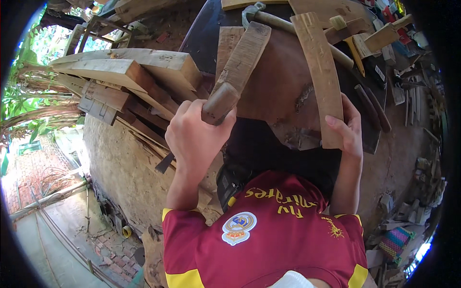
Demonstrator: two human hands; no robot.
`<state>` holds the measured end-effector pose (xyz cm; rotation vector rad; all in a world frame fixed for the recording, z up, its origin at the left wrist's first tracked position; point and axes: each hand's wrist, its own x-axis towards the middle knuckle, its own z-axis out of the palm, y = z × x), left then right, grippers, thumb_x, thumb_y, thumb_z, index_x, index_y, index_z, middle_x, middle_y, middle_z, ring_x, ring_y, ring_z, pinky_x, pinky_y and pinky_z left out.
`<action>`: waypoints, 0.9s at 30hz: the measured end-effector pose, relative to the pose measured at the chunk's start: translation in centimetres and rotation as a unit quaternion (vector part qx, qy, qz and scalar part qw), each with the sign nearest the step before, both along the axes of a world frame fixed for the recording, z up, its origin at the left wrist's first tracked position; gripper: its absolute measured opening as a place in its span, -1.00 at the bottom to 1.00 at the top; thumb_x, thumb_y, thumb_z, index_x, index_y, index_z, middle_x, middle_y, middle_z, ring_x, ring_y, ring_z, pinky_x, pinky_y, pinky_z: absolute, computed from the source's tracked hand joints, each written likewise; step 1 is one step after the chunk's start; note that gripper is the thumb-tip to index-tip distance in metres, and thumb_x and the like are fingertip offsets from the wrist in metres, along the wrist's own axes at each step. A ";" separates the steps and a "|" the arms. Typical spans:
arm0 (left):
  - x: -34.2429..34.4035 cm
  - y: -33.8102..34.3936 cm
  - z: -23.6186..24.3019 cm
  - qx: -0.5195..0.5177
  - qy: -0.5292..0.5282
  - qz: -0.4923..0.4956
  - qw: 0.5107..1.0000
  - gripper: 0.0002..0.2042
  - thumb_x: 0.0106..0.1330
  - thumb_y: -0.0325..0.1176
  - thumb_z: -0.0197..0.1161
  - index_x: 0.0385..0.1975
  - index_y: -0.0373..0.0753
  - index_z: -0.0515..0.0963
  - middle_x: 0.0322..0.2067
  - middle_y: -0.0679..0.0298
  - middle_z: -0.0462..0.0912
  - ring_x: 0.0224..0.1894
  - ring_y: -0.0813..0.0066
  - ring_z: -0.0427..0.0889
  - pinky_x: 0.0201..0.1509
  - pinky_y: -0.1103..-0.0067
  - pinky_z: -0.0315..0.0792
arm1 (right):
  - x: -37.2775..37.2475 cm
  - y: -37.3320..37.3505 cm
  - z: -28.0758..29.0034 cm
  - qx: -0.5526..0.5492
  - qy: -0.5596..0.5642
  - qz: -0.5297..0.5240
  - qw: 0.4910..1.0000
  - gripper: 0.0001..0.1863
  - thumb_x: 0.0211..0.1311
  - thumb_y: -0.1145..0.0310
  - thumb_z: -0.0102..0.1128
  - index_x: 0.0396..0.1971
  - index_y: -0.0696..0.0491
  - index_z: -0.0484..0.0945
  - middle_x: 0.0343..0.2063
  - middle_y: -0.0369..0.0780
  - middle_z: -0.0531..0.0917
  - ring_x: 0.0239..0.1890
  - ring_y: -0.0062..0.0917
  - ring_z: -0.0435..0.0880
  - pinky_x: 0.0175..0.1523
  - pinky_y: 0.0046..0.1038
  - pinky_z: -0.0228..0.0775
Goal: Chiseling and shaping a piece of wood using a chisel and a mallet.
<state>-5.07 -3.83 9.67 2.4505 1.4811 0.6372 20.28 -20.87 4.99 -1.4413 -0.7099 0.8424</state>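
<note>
My left hand (199, 129) is closed around the rounded near end of a thick, worn wooden block (242, 55), which slants up and away to the right. Whether its two parts are one piece I cannot tell. My right hand (349, 127) grips the near end of a long, slightly curved wooden slat (314, 72), thumb on its face and fingers behind its right edge. The slat stands apart from the block. Beneath both lies a reddish-brown work surface (276, 77). Another pale wood piece (228, 45) shows behind the block.
Thick timber beams (163, 62) are stacked at the left, their ends toward my left hand. A long-handled tool with a metal head (250, 12) lies across the far side. A yellow-handled tool (356, 57) and dark rods (374, 108) lie to the right. Wood scraps litter the ground at far right.
</note>
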 end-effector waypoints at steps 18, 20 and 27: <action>0.8 2.4 0.9 -0.048 0.072 0.041 0.995 -0.57 -0.06 -0.01 0.44 -0.52 -0.32 0.56 -0.46 0.06 0.64 -0.41 0.01 0.66 -0.31 0.27 0.53 | -1.5 2.2 -1.5 0.122 0.110 -0.007 0.986 -0.21 0.01 0.30 0.29 0.25 0.34 0.26 0.18 0.10 0.44 0.25 -0.23 0.46 0.38 -0.29 0.18; 1.8 2.6 1.5 -0.076 0.097 0.054 0.991 -0.57 -0.05 -0.02 0.43 -0.52 -0.33 0.56 -0.47 0.03 0.65 -0.39 -0.01 0.67 -0.29 0.27 0.54 | -1.6 2.2 -1.6 0.128 0.121 -0.007 0.984 -0.21 0.01 0.31 0.29 0.25 0.35 0.25 0.18 0.11 0.44 0.24 -0.24 0.46 0.39 -0.28 0.17; 1.9 1.5 2.1 -0.085 0.146 0.024 0.985 -0.59 -0.02 -0.03 0.41 -0.58 -0.33 0.54 -0.56 -0.04 0.64 -0.44 -0.03 0.68 -0.31 0.25 0.55 | -1.4 2.2 -1.8 0.124 0.120 0.004 0.985 -0.19 0.02 0.27 0.30 0.25 0.36 0.24 0.18 0.11 0.43 0.25 -0.23 0.46 0.38 -0.28 0.18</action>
